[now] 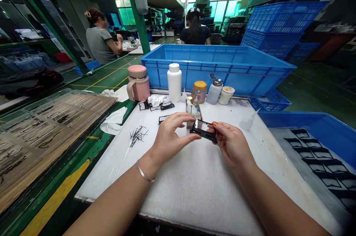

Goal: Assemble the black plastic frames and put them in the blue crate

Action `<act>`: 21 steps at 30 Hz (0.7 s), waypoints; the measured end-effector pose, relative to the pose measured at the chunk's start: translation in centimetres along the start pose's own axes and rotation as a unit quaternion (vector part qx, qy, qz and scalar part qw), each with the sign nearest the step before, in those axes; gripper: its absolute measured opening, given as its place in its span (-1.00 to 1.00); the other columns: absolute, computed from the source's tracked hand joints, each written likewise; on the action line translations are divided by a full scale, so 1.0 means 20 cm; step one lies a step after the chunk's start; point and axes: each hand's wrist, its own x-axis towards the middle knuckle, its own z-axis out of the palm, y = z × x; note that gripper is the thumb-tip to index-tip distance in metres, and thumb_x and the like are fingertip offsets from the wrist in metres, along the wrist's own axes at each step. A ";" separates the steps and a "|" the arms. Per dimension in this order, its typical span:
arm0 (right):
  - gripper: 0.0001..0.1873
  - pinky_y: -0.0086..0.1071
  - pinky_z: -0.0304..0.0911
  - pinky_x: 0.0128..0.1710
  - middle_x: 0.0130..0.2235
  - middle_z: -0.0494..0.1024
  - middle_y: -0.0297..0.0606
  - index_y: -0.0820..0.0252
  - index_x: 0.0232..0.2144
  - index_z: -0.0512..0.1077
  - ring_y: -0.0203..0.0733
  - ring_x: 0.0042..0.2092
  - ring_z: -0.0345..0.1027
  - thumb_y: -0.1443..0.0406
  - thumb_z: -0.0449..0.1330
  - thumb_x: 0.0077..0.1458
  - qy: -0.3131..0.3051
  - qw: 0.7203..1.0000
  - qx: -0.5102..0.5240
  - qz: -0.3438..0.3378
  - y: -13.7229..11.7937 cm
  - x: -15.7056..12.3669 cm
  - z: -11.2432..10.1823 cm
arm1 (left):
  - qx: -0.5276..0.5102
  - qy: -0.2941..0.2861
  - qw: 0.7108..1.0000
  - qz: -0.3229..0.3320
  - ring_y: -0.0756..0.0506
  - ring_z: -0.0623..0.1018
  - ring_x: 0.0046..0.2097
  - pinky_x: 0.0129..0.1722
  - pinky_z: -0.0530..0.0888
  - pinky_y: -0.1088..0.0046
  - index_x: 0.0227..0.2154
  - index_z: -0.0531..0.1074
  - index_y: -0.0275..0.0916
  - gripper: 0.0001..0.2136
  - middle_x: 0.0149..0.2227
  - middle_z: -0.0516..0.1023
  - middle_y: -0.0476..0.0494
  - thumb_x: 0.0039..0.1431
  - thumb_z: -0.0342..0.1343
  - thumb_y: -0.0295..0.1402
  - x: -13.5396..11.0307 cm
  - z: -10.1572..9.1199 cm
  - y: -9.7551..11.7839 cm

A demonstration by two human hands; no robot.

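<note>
Between my two hands, above the white work board (194, 184), is a small black plastic frame (204, 134) with an open middle. My left hand (169, 132) grips its left end, thumb below and fingers above. The right end is pinched in the fingers of my right hand (229, 138). Several similar black frames (167, 105) lie at the back left of the board. A loose pile of thin black strips (137, 136) rests to the left of my left hand. Just behind the held frame stands a small box of little bottles (194, 106), partly hidden.
A pink mug (138, 84), a white bottle (174, 82), a yellow-lidded jar (199, 90) and a pump bottle (214, 91) line the back, before a blue crate (219, 63). Rows of black frames (319, 152) fill a crate at right. A compartment tray (52, 117) is left. Two people sit beyond.
</note>
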 end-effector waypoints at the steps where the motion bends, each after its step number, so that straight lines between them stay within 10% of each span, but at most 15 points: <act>1: -0.70 -0.56 0.14 -0.58 -0.49 0.55 -0.21 0.28 -0.49 0.56 -0.38 -0.52 0.31 0.15 0.42 -0.19 0.000 1.000 0.008 0.004 0.00 0.00 0.00 | 0.049 -0.004 0.998 0.049 -0.14 0.46 0.02 -0.05 0.47 0.34 -0.14 0.50 -0.20 -0.65 -0.06 0.52 -0.15 -0.02 0.36 -0.32 0.00 0.00 0.00; 11: -0.68 -0.58 0.16 -0.62 -0.50 0.52 -0.24 0.33 -0.47 0.56 -0.38 -0.54 0.35 0.15 0.42 -0.18 -0.046 0.998 0.019 0.031 0.00 0.00 0.00 | 0.163 0.028 0.970 0.177 -0.07 0.49 -0.14 -0.11 0.44 0.33 -0.20 0.54 -0.21 -0.84 -0.19 0.57 -0.11 0.17 0.16 -0.50 -0.02 0.02 -0.02; 21: -0.61 -0.57 0.26 -0.54 -0.36 0.60 -0.13 0.23 -0.19 0.54 -0.29 -0.44 0.46 0.06 0.29 0.05 -0.095 0.995 -0.027 -0.024 0.01 -0.02 0.00 | -0.177 -0.021 0.972 -0.152 -0.10 0.52 -0.11 -0.15 0.45 0.44 -0.28 0.61 -0.21 -0.86 -0.19 0.54 -0.16 0.07 0.26 -0.43 0.00 0.01 -0.04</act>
